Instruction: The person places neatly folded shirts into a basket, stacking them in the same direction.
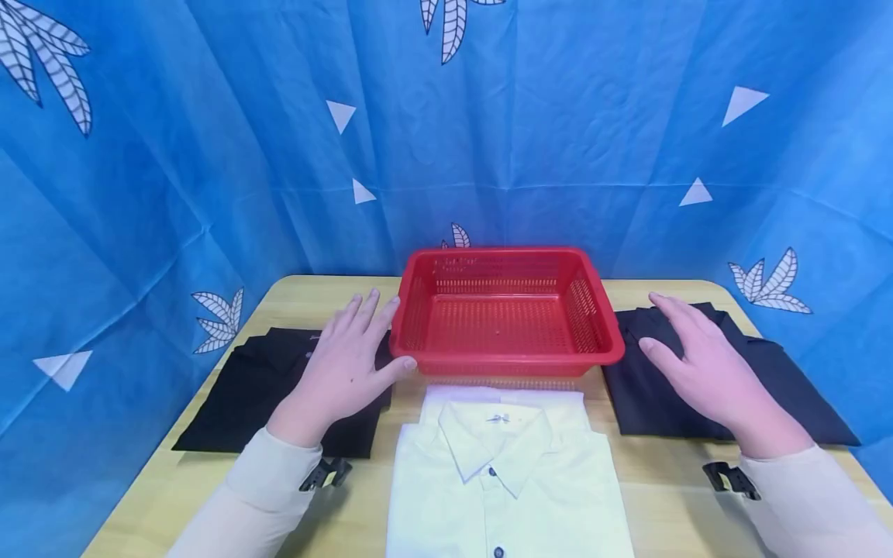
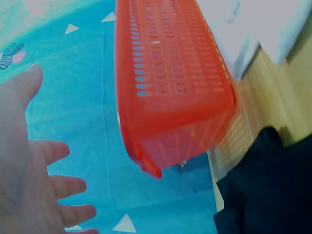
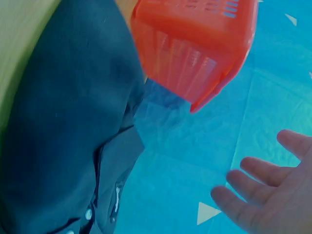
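A red plastic basket (image 1: 498,364) with perforated walls and nothing inside stands at the back middle of the table. My left hand (image 1: 342,372) hovers beside its left side, fingers stretched out, above a folded black shirt (image 1: 258,387). On the other side my right hand (image 1: 705,372) is held out with straight fingers over a folded dark shirt (image 1: 649,395). Both wrist views show the hands holding nothing, apart from the basket. In front of the basket lies a folded white shirt (image 1: 446,504) with its collar toward the back, partly covering another white folded garment (image 1: 575,411).
The wooden table (image 1: 670,496) ends at the back against a blue curtain (image 1: 558,155) with white leaf and triangle prints. The curtain also hangs along both sides. Dark straps (image 1: 328,473) sit at both wrists.
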A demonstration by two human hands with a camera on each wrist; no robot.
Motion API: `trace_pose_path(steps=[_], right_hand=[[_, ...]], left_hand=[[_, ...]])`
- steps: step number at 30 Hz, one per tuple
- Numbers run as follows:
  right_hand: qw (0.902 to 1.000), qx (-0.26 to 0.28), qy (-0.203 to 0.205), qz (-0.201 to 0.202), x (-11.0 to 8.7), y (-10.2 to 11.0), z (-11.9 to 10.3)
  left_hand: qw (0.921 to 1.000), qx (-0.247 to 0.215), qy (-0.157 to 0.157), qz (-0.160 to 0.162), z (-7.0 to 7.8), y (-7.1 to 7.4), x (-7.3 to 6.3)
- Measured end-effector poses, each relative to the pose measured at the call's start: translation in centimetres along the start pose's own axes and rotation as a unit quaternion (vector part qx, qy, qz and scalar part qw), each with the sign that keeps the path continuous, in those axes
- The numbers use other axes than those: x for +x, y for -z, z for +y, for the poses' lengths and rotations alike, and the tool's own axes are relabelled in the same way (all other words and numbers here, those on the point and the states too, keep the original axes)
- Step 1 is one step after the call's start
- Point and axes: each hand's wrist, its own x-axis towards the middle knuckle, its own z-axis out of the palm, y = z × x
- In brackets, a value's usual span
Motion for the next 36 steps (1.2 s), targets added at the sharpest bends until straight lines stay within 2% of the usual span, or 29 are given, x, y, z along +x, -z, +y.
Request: trace_pose_path(steps=[4, 9, 12, 16, 20, 25, 28, 32, 36], right_hand=[[0.9995, 0.031, 0.003, -0.011, -0.7, 0.0, -0.5], [0.9986, 0.048, 0.012, -0.017, -1.3, 0.0, -1.3], [0.9978, 0.048, 0.009, -0.045, -1.4, 0.0, -1.6], [0.993, 0.056, -0.003, -0.104, -1.4, -0.3, -1.8], [0.9865, 0.066, -0.005, -0.15, -1.4, -0.9, -1.8], [0.978, 0.064, 0.024, -0.197, -1.6, -1.8, -1.6], [0.969, 0.07, 0.031, -0.235, -1.8, -2.5, -1.5], [0.9547, 0.077, 0.014, -0.287, -1.8, -3.6, -1.5], [0.9494, 0.065, 0.005, -0.307, -1.8, -4.6, -1.4]], left_hand=[[0.9998, -0.019, -0.004, 0.004, 0.6, 0.4, -0.6], [0.9977, -0.058, -0.012, 0.033, 1.0, 0.8, -1.1], [0.9952, -0.082, -0.012, 0.051, 1.1, 0.9, -1.5], [0.9939, -0.099, -0.011, 0.046, 1.2, 0.6, -1.9], [0.9934, -0.113, -0.017, 0.005, 1.4, 0.0, -1.8], [0.9893, -0.117, -0.012, -0.086, 1.7, -0.7, -1.7], [0.9852, -0.11, -0.007, -0.131, 2.0, -1.2, -1.7], [0.9788, -0.109, 0.0, -0.173, 2.1, -2.2, -1.6], [0.9724, -0.099, 0.016, -0.211, 2.1, -3.4, -1.5]])
